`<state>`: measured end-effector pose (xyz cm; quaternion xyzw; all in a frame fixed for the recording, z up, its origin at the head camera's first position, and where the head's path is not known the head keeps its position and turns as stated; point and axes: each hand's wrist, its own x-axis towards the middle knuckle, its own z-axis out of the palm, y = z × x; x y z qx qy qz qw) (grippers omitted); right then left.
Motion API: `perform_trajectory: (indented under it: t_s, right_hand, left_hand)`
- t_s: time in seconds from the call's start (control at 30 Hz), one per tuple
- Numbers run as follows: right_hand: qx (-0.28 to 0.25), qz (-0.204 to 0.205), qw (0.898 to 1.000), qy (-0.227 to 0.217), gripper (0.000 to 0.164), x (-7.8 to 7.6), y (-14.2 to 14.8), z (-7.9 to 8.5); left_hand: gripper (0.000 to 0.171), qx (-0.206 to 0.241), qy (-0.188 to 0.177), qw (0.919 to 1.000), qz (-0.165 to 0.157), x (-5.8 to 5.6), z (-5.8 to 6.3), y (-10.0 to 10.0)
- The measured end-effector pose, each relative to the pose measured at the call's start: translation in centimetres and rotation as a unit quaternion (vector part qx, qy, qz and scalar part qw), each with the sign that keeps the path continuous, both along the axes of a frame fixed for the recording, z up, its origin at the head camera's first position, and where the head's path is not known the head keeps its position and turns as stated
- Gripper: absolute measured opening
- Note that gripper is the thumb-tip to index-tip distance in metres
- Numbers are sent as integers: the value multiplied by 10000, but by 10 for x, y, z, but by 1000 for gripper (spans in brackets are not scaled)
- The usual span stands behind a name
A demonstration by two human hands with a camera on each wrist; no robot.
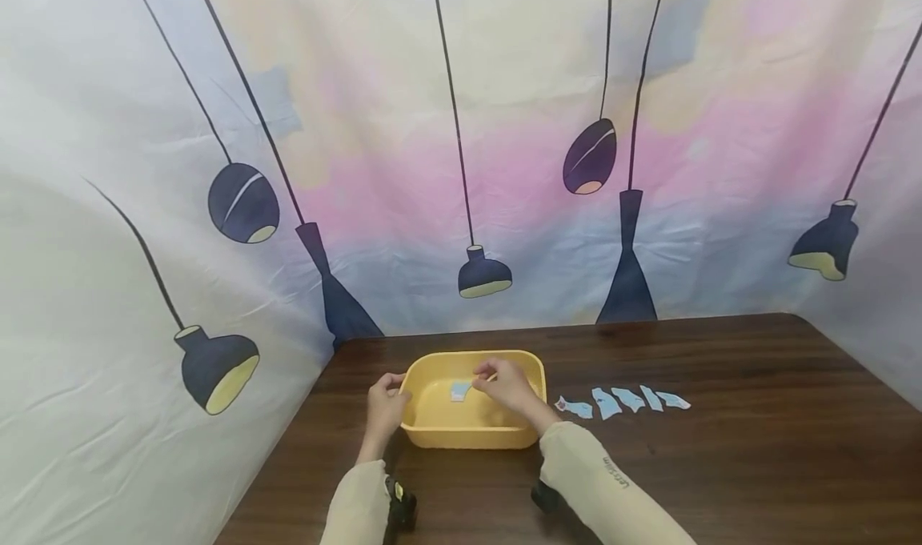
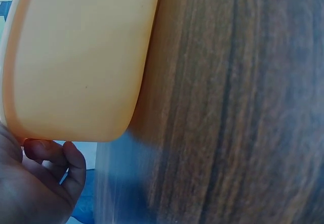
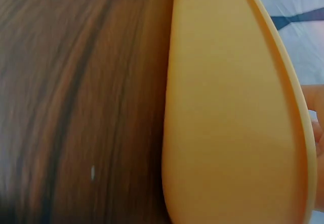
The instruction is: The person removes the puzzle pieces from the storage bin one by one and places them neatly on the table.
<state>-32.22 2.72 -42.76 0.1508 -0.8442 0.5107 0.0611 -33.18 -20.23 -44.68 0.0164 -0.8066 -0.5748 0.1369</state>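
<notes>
My left hand (image 1: 386,407) grips the left end of a yellow plastic basin (image 1: 471,438), and the left wrist view shows curled fingers (image 2: 76,168) against its end wall. Reaching over the basin's right side, my right hand (image 1: 507,386) has thumb and fingers bent together at the right edge of a small light blue and white paper piece (image 1: 458,392), which they appear to pinch. That piece shows against the basin's inside; whether it touches the bottom is unclear. Only part of the right hand (image 3: 320,133) appears beyond the rim in the right wrist view.
Several similar irregular light blue pieces (image 1: 607,402) lie in a row on the dark wooden table (image 1: 756,449), right of the basin. A cloth backdrop (image 1: 533,233) printed with hanging lamps rises behind the table's far edge.
</notes>
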Motion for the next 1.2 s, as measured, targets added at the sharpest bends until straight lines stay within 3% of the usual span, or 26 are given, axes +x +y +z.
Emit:
perform_trajectory:
  t_s: [0.17,0.37,0.6,0.77,0.93,1.2]
  right_hand:
    - [-275,208,9994,-57,23,1,-16,-4]
    - [-595,159,9977,-296,21,1,-30,-11]
    - [-526,300,9970,-474,22,-8,-46,-12]
    - [-595,148,9953,-756,24,-17,-50,-13]
    - [-884,16,9894,-1149,29,-22,-48,-12]
    - [-498,174,9886,-1412,57,-15,-48,-12]
  left_hand:
    - [35,17,-8,10000,-96,-1,-2,1]
    - [35,-1,-22,9999,-144,-2,-1,4]
    - [36,-15,-52,9999,-144,-3,3,2]
    - [36,-70,-26,9999,-127,-5,4,2]
    - [35,-57,-59,9999,-105,-5,1,1]
    - [35,1,-163,9998,-139,-2,1,-4]
